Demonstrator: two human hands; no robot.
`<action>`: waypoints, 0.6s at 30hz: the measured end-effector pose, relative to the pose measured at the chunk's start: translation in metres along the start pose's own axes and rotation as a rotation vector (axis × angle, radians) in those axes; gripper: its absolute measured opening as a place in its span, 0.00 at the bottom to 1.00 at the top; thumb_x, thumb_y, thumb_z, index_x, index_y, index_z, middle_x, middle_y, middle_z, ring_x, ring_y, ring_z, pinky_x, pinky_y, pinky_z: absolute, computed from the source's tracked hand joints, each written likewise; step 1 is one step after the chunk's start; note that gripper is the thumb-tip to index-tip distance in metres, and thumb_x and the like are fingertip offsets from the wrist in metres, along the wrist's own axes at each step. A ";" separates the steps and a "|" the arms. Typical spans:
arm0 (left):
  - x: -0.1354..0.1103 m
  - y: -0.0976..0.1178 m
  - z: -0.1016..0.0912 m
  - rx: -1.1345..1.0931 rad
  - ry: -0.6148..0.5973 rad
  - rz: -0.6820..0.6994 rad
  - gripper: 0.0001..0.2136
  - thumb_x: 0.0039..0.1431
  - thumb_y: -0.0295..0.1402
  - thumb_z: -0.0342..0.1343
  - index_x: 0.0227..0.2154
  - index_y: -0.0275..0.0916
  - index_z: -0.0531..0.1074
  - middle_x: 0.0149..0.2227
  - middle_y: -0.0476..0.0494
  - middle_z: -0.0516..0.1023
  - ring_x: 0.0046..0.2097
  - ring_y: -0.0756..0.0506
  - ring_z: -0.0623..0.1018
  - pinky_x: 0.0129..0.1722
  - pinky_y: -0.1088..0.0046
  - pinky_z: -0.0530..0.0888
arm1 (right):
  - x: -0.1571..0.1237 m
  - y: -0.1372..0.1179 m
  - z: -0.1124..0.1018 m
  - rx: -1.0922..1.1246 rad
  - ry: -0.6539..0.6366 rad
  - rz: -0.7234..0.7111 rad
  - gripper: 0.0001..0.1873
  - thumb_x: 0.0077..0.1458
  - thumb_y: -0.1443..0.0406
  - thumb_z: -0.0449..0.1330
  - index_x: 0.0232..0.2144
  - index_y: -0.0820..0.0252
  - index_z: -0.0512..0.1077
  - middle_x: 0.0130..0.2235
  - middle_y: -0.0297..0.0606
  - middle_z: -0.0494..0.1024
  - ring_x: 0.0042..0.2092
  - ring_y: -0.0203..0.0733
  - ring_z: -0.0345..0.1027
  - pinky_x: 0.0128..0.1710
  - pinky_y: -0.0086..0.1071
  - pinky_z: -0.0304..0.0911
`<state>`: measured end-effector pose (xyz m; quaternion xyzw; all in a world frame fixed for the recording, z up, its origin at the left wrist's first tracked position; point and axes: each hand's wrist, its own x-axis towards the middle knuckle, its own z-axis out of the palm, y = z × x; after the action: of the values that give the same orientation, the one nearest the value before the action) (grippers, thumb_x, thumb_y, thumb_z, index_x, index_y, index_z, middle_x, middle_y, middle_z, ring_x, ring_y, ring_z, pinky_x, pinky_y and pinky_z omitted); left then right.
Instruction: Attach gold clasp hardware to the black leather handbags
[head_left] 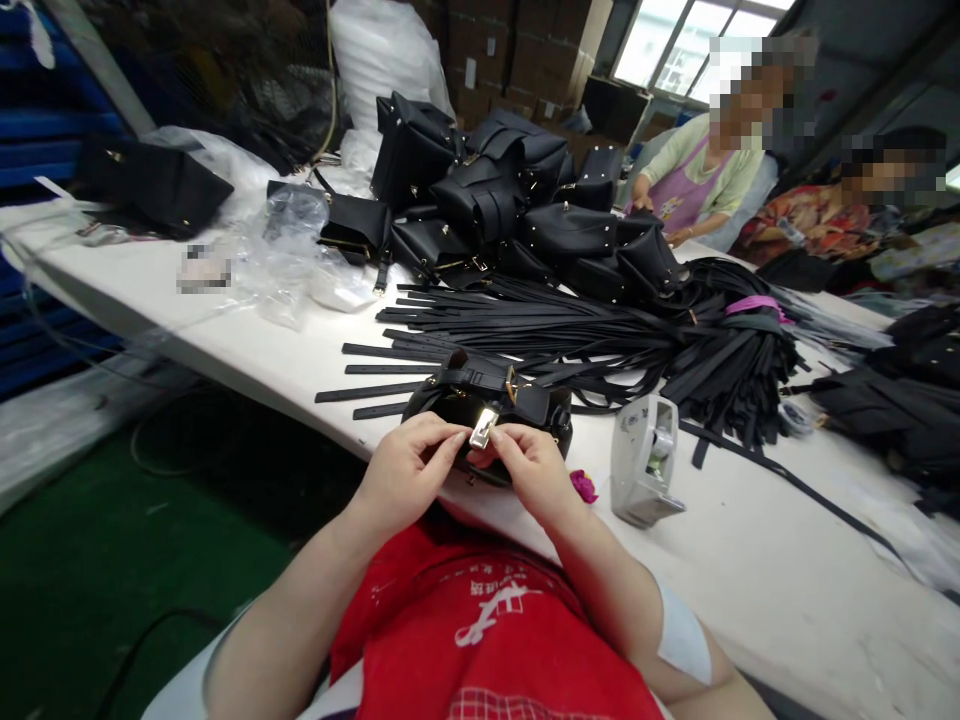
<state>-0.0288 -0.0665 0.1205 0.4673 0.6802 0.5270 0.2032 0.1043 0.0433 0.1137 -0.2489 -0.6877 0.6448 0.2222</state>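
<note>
A black handbag [495, 395] with gold hardware lies at the near edge of the white table [735, 560]. My left hand [409, 465] and my right hand [529, 465] meet just in front of it. Both pinch a small shiny metal clasp [484, 427] on the bag, fingertips closed on it from either side. The lower part of the bag is hidden behind my hands.
A grey tape dispenser [643, 460] stands right of the bag, a small pink scrap [583, 486] beside it. Several black straps [600, 335] fan across the middle. Black bags [495, 190] are heaped behind, clear plastic wrappers [289, 250] at left. Two people [705, 170] work at the far right.
</note>
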 end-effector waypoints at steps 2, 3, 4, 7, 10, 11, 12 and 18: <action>-0.001 0.001 0.000 0.009 0.003 0.020 0.11 0.61 0.35 0.53 0.34 0.42 0.80 0.31 0.43 0.76 0.35 0.44 0.74 0.37 0.71 0.68 | 0.001 0.001 -0.001 -0.005 0.010 0.002 0.17 0.58 0.56 0.54 0.29 0.62 0.76 0.29 0.39 0.80 0.31 0.39 0.74 0.34 0.30 0.69; -0.001 0.001 0.000 0.019 0.012 0.026 0.11 0.61 0.35 0.52 0.33 0.41 0.80 0.31 0.44 0.76 0.34 0.44 0.73 0.36 0.72 0.68 | 0.001 0.002 -0.001 -0.029 0.014 -0.002 0.17 0.58 0.56 0.54 0.29 0.62 0.76 0.29 0.39 0.80 0.31 0.39 0.74 0.33 0.30 0.69; 0.000 0.002 0.000 0.037 0.018 0.030 0.11 0.61 0.35 0.52 0.32 0.41 0.80 0.30 0.44 0.76 0.34 0.45 0.73 0.36 0.72 0.68 | 0.002 0.003 -0.001 -0.065 0.018 -0.006 0.17 0.59 0.56 0.54 0.28 0.62 0.76 0.29 0.39 0.80 0.31 0.39 0.74 0.33 0.30 0.68; 0.002 0.002 0.000 0.107 -0.005 0.040 0.10 0.60 0.36 0.55 0.29 0.40 0.78 0.29 0.45 0.75 0.32 0.46 0.72 0.34 0.72 0.66 | 0.001 0.006 -0.001 -0.218 0.027 -0.036 0.17 0.60 0.57 0.54 0.28 0.61 0.76 0.29 0.37 0.80 0.30 0.39 0.72 0.32 0.29 0.66; 0.006 0.001 -0.001 0.206 -0.068 0.067 0.09 0.58 0.36 0.57 0.26 0.40 0.76 0.28 0.46 0.73 0.31 0.47 0.71 0.32 0.73 0.65 | -0.001 0.007 -0.001 -0.365 0.026 -0.067 0.17 0.61 0.59 0.53 0.28 0.60 0.76 0.29 0.36 0.79 0.31 0.38 0.71 0.32 0.28 0.64; 0.008 0.000 -0.001 0.253 -0.098 0.080 0.10 0.59 0.36 0.56 0.25 0.39 0.76 0.27 0.46 0.72 0.31 0.47 0.71 0.32 0.72 0.64 | -0.001 0.007 -0.001 -0.398 0.021 -0.074 0.17 0.61 0.60 0.53 0.28 0.60 0.76 0.29 0.36 0.79 0.31 0.37 0.71 0.32 0.28 0.63; 0.009 0.000 -0.002 0.301 -0.135 0.096 0.11 0.60 0.36 0.55 0.24 0.39 0.75 0.27 0.46 0.71 0.31 0.47 0.70 0.32 0.72 0.64 | -0.002 0.007 -0.002 -0.422 0.016 -0.082 0.16 0.61 0.60 0.53 0.28 0.61 0.76 0.29 0.36 0.79 0.31 0.37 0.70 0.32 0.27 0.62; 0.014 -0.006 -0.003 0.330 -0.299 0.203 0.14 0.64 0.34 0.49 0.22 0.37 0.67 0.26 0.49 0.65 0.30 0.50 0.68 0.30 0.74 0.62 | -0.002 0.007 -0.008 -0.385 -0.051 -0.109 0.15 0.60 0.62 0.53 0.26 0.61 0.74 0.27 0.35 0.77 0.29 0.36 0.68 0.30 0.27 0.59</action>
<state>-0.0404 -0.0564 0.1194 0.6330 0.6690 0.3512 0.1687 0.1106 0.0486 0.1072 -0.2326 -0.8161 0.4947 0.1874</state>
